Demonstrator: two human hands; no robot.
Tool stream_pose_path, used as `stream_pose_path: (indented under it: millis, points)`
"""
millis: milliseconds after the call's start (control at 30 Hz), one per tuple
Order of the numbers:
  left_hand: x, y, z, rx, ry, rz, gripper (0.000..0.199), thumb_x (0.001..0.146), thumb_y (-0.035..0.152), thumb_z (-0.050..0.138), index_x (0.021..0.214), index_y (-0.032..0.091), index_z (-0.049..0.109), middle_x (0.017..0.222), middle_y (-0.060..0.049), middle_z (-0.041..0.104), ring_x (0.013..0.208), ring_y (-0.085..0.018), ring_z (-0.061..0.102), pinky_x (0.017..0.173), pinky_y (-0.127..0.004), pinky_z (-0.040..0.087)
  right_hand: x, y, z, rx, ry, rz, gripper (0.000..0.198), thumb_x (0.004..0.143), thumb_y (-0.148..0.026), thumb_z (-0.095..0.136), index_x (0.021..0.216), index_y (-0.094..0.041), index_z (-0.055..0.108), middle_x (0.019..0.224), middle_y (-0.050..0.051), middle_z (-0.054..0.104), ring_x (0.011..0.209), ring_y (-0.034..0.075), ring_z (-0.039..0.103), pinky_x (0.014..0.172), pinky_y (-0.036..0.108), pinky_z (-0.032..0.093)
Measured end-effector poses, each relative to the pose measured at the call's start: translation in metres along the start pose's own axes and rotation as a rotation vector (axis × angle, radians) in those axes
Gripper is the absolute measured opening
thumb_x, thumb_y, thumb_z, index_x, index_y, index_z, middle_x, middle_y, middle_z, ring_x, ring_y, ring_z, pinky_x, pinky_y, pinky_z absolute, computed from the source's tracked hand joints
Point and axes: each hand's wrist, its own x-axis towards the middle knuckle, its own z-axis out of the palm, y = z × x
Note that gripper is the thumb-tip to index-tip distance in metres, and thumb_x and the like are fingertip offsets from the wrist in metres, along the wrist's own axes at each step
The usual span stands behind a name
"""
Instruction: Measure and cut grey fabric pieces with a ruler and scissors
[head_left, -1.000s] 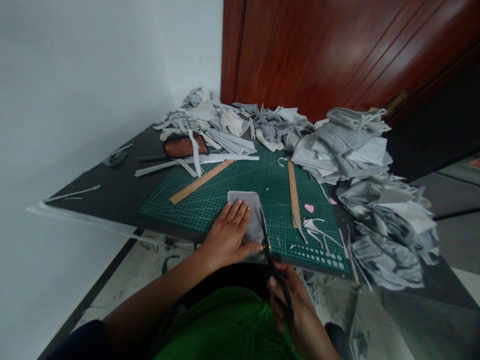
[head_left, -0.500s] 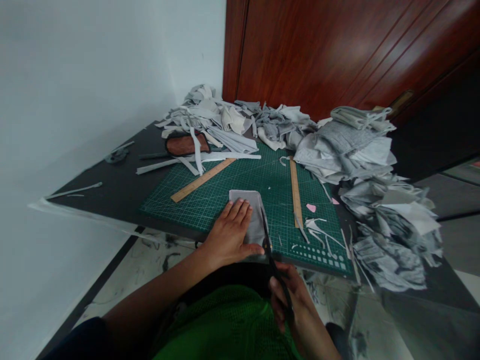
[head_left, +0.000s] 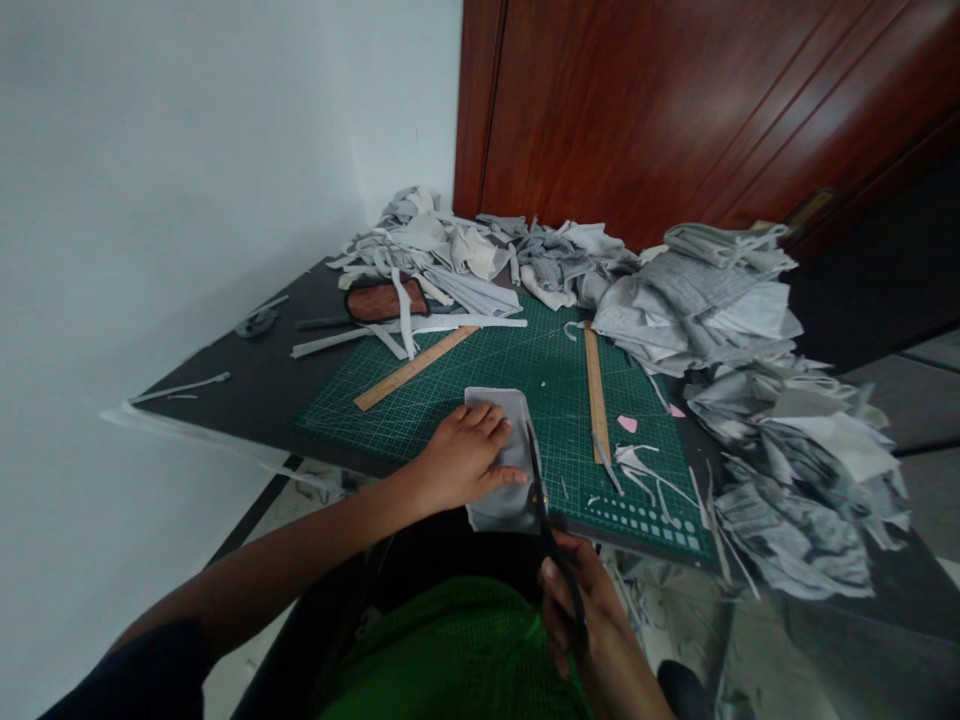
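A grey piece of fabric (head_left: 495,505) lies near the front edge of the green cutting mat (head_left: 375,430), its lower end reaching the table edge. My left hand (head_left: 466,458) rests on it, fingers fairly flat and the thumb held apart. Black scissors (head_left: 538,480) lie along the fabric's right side, blades pointing away from me. My right hand (head_left: 581,600) is wrapped round their handles, below the table edge. I cannot make out whether the blades are cutting into the cloth.
Two wooden rulers (head_left: 416,368) (head_left: 596,395) lie on the mat. Thin white scraps (head_left: 637,465) and a pink scrap (head_left: 627,424) are at the right. Heaps of grey fabric (head_left: 697,300) line the back and right. A brown oval piece (head_left: 382,298) sits at back left.
My left hand has shifted slightly, with its fingers now more bent, and more of the fabric's lower end shows. The scissors stay along the right edge. The whole view has shifted a little.
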Motion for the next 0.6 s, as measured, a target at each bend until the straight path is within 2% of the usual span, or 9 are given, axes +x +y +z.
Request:
stream_pose_path:
  millis: [133, 233, 333, 400, 600]
  points:
    - [0.005, -0.007, -0.002, 0.000, 0.007, 0.039, 0.047, 0.107, 0.056, 0.042, 0.121, 0.018, 0.067, 0.133, -0.013, 0.063, 0.122, -0.030, 0.058, 0.098, -0.046, 0.046, 0.001, 0.002, 0.001, 0.004, -0.001, -0.003, 0.068, 0.082, -0.067, 0.078, 0.127, -0.026, 0.047, 0.072, -0.010, 0.055, 0.043, 0.006, 0.042, 0.032, 0.015, 0.035]
    - [0.004, -0.010, 0.006, -0.007, 0.035, 0.013, 0.042, 0.107, 0.049, 0.045, 0.127, 0.017, 0.064, 0.141, -0.014, 0.059, 0.130, -0.032, 0.054, 0.105, -0.047, 0.043, 0.001, 0.001, -0.001, -0.013, -0.013, 0.010, 0.070, 0.082, -0.068, 0.078, 0.128, -0.026, 0.047, 0.074, -0.009, 0.056, 0.043, 0.006, 0.043, 0.032, 0.015, 0.036]
    - [0.002, -0.013, 0.018, 0.011, 0.040, -0.030, 0.062, 0.104, 0.055, 0.047, 0.146, 0.008, 0.050, 0.161, -0.022, 0.041, 0.151, -0.038, 0.034, 0.120, -0.052, 0.031, 0.001, 0.000, -0.003, -0.024, -0.037, 0.016, 0.068, 0.084, -0.067, 0.077, 0.128, -0.026, 0.046, 0.072, -0.009, 0.054, 0.044, 0.007, 0.044, 0.033, 0.016, 0.037]
    - [0.002, -0.015, 0.023, 0.013, 0.022, -0.036, 0.077, 0.104, 0.061, 0.044, 0.154, 0.003, 0.040, 0.166, -0.025, 0.033, 0.158, -0.038, 0.024, 0.127, -0.053, 0.021, 0.000, -0.001, -0.003, -0.026, -0.042, 0.013, 0.068, 0.085, -0.067, 0.076, 0.129, -0.026, 0.046, 0.071, -0.010, 0.053, 0.044, 0.007, 0.044, 0.034, 0.016, 0.038]
    - [0.005, -0.016, 0.026, -0.024, -0.012, -0.041, 0.090, 0.101, 0.071, 0.038, 0.158, 0.001, 0.034, 0.168, -0.026, 0.030, 0.159, -0.039, 0.022, 0.130, -0.052, 0.014, -0.001, -0.002, -0.002, -0.031, -0.028, 0.020, 0.069, 0.084, -0.067, 0.075, 0.130, -0.025, 0.047, 0.065, -0.010, 0.053, 0.042, 0.007, 0.043, 0.034, 0.016, 0.035]
